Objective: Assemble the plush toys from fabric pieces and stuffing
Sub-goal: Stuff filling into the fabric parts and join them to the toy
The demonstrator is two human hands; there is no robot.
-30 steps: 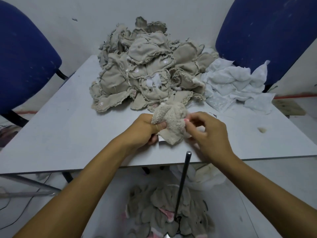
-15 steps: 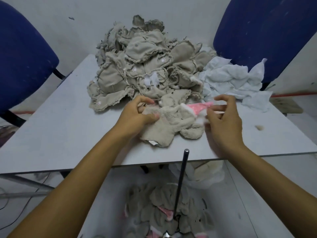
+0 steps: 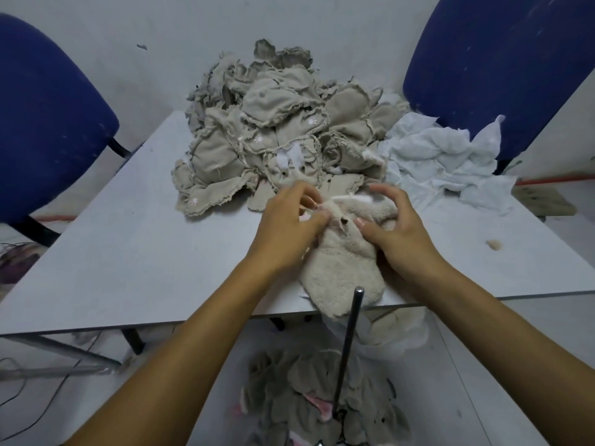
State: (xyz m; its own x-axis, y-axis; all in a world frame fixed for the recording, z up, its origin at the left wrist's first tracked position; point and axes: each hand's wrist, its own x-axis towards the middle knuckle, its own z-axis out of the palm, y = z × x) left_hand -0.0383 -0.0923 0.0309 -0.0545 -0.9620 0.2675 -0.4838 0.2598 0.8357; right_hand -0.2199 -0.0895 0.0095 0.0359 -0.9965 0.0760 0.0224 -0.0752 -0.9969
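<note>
Both my hands work the cream plush skin at the table's near edge.

Nearest, below the table, a heap of grey plush pieces lies with a dark metal rod standing up from it. The plush skin lies flat, its lower end overhanging the grey table. My left hand pinches its upper edge; my right hand grips the fuzzy top, fingers curled over it. Beyond lie the pile of beige fabric pieces and white fabric, with blue chairs behind.
</note>
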